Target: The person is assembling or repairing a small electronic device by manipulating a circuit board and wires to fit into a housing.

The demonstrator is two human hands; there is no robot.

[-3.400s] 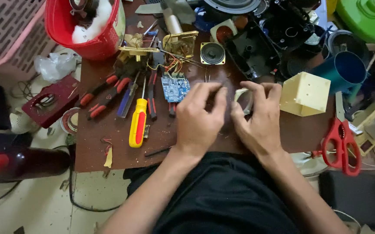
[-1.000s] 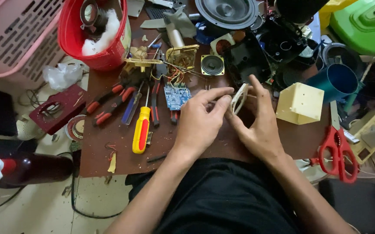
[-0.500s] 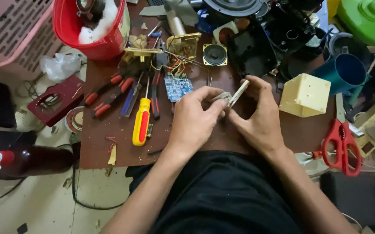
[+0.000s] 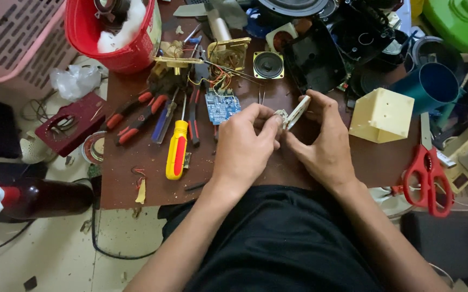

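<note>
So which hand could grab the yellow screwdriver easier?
Probably the left hand. The yellow screwdriver lies just beside it on the table, while the right hand sits farther away, across the small cream part both hold.

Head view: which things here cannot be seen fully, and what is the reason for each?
- Small cream part: head view; fingers of the left hand and right hand cover its lower end, so the grip is unclear.
- Red basket: cut off by the top edge.
- Green container: cut off at the top right corner.
- Blue circuit board: components too small to tell apart.
- Red scissors: blade tips hidden among clutter.
</note>
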